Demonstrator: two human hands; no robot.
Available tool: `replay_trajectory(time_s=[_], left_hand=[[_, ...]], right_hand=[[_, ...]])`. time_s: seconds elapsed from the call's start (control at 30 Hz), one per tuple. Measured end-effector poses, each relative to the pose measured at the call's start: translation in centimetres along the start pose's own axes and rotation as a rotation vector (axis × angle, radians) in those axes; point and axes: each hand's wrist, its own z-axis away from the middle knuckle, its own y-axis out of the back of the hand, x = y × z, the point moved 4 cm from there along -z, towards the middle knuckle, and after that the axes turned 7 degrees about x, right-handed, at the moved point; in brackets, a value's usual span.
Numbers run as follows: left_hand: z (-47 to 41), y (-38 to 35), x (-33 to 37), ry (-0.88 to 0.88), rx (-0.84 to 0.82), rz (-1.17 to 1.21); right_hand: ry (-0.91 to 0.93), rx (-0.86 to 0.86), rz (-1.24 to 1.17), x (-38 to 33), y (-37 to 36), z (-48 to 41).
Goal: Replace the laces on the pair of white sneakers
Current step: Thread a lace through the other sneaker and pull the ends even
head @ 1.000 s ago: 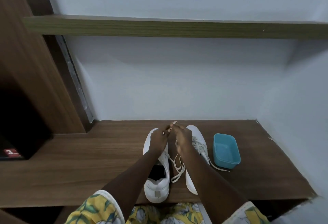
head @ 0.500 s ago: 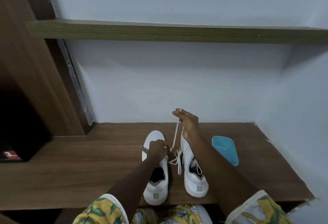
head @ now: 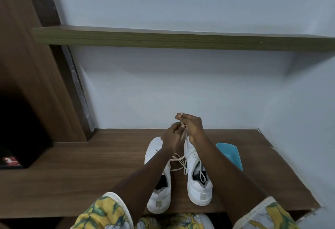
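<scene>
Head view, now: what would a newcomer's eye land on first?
The two hands meet mid-frame, where the right hand and the left hand both pinch one pale lace that runs up from loose loops between the shoes. Below them a pair of white sneakers stands side by side, heels toward the camera, on the wooden ledge. A blue tub peeks out beyond the right forearm.

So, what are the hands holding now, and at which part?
A white lace. The right hand pinches it close to its tip; the left hand seems to pinch it just below. The rest hangs down between the two sneakers.
</scene>
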Motion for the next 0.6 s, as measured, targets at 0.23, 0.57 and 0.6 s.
replay_trajectory(time_s=[0.23,0.57,0.6], left_hand=[[-1.7,0.8,-5.1,-0.013,0.139,-0.296],[-0.6,2.1,-9.2,0.057,0.023,-0.861],[-0.5,2.2,-9.1,0.049,0.03,-0.848]], right_hand=[[0.025,0.026,0.061,-0.4,0.7,0.2],[0.19,0.07,0.132,-4.2,0.5,-1.1],[0.203,0.062,0.154,-4.2,0.4,-1.2]])
